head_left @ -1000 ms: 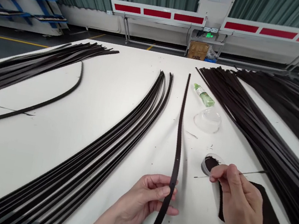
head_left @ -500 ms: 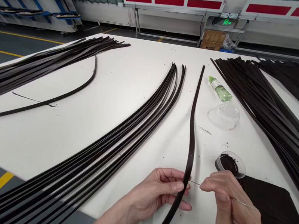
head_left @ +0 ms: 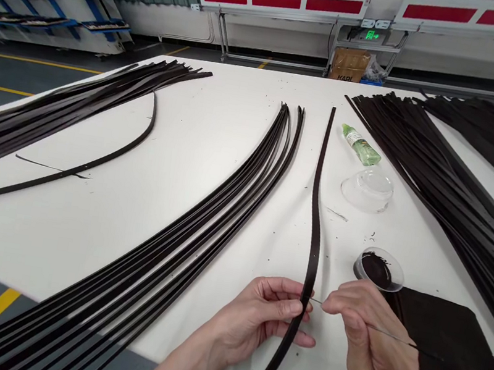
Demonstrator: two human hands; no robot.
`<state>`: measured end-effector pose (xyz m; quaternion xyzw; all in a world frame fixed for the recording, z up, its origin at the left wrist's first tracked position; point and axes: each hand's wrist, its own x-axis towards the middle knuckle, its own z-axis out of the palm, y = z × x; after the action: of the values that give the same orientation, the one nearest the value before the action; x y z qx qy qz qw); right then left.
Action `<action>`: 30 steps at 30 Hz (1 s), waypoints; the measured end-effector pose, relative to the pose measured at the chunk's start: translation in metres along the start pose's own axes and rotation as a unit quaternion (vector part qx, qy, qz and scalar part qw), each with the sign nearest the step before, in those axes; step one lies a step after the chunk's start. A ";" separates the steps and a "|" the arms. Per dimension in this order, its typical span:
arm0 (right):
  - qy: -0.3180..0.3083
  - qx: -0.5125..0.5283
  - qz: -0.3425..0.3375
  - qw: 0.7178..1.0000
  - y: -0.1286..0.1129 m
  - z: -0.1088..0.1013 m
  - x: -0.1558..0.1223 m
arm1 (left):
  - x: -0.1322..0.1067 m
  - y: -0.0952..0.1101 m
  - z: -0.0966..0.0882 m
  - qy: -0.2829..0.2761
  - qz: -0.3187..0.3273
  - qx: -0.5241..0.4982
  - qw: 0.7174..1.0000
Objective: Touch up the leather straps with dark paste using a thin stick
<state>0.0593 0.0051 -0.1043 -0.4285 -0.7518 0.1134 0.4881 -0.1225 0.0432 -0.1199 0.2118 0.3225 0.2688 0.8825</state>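
Note:
A long black strip [head_left: 315, 221] runs up the table, and my left hand [head_left: 268, 316] pinches it near its lower part between thumb and fingers. My right hand [head_left: 378, 346] is closed on a thin metal rod [head_left: 387, 336], like a needle or fine wire tool. Its tip meets the strip's right edge beside my left fingertips. Just beyond my right hand stands a small clear dish [head_left: 379, 268] with dark paste or liquid in it. A black cloth or sheet [head_left: 453, 361] lies beneath and right of that hand.
A bundle of narrow black strips [head_left: 193, 226] curves along the left. More black strips [head_left: 68, 100] lie at the far left, others [head_left: 424, 157] at the right. A green bottle [head_left: 361, 145] and an overturned clear cup [head_left: 368, 190] rest on the white table [head_left: 220, 118].
My right hand has moved slightly left, bringing the rod closer in to the strip. My left hand keeps its pinch on the strip. The view has shifted a little.

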 end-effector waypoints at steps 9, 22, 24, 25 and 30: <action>-0.007 -0.018 -0.017 1.000 -0.002 0.001 0.000 | -0.001 0.000 0.000 -0.005 0.002 -0.004 1.000; -0.008 0.015 0.009 1.000 -0.003 0.001 -0.004 | -0.001 -0.002 -0.001 0.001 0.006 0.001 1.000; 0.038 0.029 0.056 0.997 -0.003 0.000 -0.011 | -0.001 -0.001 -0.001 -0.004 0.007 -0.001 1.000; 0.078 0.030 0.095 0.992 -0.003 0.000 -0.014 | -0.001 -0.001 -0.001 -0.007 0.008 -0.002 1.000; 0.129 0.065 0.309 0.940 -0.006 0.006 -0.011 | -0.001 0.000 -0.001 -0.008 0.011 -0.006 1.000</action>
<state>0.0526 -0.0051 -0.1108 -0.6181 -0.5041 0.2507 0.5486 -0.1237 0.0429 -0.1201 0.2118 0.3112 0.2787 0.8835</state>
